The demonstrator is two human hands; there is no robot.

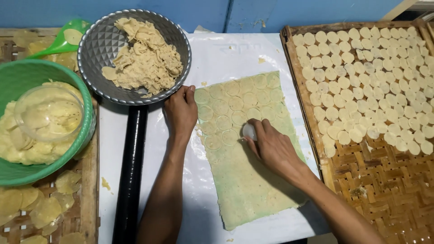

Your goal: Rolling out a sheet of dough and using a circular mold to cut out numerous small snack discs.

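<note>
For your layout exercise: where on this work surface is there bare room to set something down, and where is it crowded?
Free patches: the white sheet between the metal bowl of scraps and the woven tray; the strip between the black roller and the dough sheet; the tray's bare near corner. Crowded: the tray's far part with cut discs, and the green bowl side.

Both bare forearms are reaching up into view from the lower edge, the left one running almost straight up, the right one coming in at a slant from the lower right corner. The left hand (181,113) is lying palm down with its fingers (187,91) held together and stretched forward, wrist straight. The right hand (271,147) is turned palm down too, its wrist bending slightly inward, and its fingers (258,128) are curling downward and closing at the tips, knuckles raised.
</note>
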